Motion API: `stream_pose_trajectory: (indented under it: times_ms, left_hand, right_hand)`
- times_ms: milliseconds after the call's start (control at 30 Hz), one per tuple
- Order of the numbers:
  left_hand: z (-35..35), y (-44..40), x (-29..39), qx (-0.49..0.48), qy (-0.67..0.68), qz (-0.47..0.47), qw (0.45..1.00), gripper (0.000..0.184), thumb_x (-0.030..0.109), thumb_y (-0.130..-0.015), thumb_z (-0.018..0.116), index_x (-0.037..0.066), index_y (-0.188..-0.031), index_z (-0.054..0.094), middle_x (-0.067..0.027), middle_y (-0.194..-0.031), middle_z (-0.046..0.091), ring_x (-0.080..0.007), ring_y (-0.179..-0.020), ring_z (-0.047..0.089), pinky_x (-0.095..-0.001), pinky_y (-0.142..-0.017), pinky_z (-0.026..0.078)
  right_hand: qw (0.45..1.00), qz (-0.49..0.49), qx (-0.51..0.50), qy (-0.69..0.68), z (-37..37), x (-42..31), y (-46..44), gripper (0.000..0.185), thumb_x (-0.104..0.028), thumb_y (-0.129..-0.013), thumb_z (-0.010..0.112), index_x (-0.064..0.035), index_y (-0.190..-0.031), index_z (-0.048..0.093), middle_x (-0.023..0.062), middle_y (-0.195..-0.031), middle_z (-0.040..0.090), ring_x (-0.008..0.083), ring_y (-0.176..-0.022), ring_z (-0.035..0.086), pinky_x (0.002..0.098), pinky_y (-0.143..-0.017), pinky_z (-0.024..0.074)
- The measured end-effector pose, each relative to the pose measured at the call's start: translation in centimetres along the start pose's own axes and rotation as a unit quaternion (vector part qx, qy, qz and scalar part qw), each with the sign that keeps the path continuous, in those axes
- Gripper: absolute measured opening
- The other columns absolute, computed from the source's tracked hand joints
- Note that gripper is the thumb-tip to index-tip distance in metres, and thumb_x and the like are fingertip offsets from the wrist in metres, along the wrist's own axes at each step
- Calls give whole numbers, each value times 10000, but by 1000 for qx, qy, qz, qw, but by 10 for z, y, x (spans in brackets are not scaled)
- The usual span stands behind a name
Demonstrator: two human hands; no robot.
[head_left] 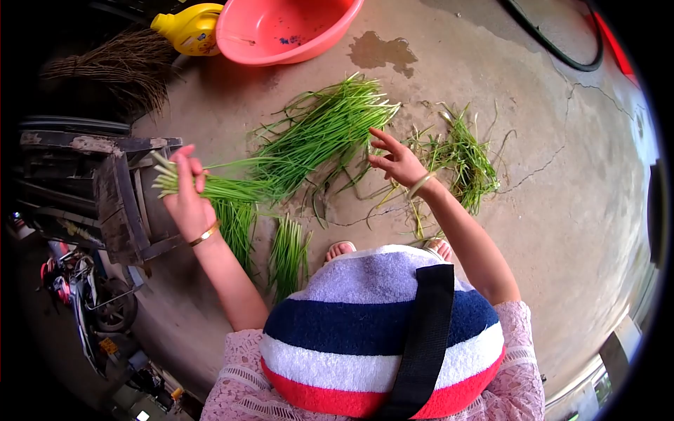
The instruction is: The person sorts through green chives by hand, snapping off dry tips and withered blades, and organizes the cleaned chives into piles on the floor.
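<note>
My left hand (188, 196) is closed around a bunch of chives (235, 188), its pale cut ends pointing left and its green leaves trailing right. My right hand (400, 163) hovers with its fingers apart at the right end of a big heap of chives (330, 126) on the floor; I cannot tell whether it touches any. A smaller bundle of chives (286, 256) lies in front of my left foot. More green leaves hang or lie below my left hand, partly hidden by it. To the right of my right hand is a messy pile of yellowing leaves (467, 158).
A pink basin (295, 35) and a yellow jug (189, 28) stand at the far side, beside a twig broom (116, 63). At left is a worn wooden stool (126, 203). A dark hose (554, 52) lies far right. My feet (340, 250) are close in front.
</note>
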State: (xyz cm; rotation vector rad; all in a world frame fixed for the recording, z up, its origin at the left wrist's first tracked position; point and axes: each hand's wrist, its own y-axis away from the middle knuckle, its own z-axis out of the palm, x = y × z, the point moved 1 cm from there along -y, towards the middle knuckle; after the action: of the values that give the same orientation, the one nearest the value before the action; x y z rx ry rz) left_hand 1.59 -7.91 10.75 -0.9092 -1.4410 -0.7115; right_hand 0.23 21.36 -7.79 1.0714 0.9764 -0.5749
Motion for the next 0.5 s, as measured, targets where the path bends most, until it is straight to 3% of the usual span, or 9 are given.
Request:
stream_pose_trajectory:
  times_ms: [67,133,267,433,500]
  left_hand:
    - [10,5,-4,-58,-48,-1,997,222,181,-891,485,-12,-864,591,3,-637,493,-37,-517,358,-171,-467,273]
    - [18,10,-9,-80,-74,-19,994,254,191,-896,478,-19,-827,604,-10,-676,536,-37,-538,382,-175,-482,293]
    - [26,15,-20,-141,-92,-52,984,268,201,-897,478,-19,-824,612,-17,-750,582,-38,-577,414,-181,-531,340]
    - [35,21,-26,-171,-134,-46,975,275,211,-904,460,-7,-838,615,-8,-824,595,-47,-620,443,-189,-585,378]
    - [40,23,-24,-185,-169,-34,968,271,208,-904,457,-1,-839,618,-13,-844,598,-53,-633,451,-194,-599,390]
  right_hand:
    - [999,-1,-6,-35,1,14,-7,553,-173,-807,599,-126,-1301,354,81,-1247,458,110,-764,578,230,-544,462]
    - [997,1,-12,-70,2,13,-2,498,-136,-833,552,-94,-1292,364,31,-1239,473,107,-807,576,224,-564,462]
    - [997,1,-44,-60,7,17,25,470,-117,-831,544,-97,-1277,393,14,-1188,514,88,-822,570,211,-581,450]
    - [997,-7,-58,-55,13,15,48,461,-88,-823,535,-97,-1265,405,58,-1143,541,96,-788,582,215,-579,454]
    - [999,17,-41,20,8,7,50,427,-69,-838,510,-70,-1253,408,72,-1083,571,96,-735,576,210,-601,457]
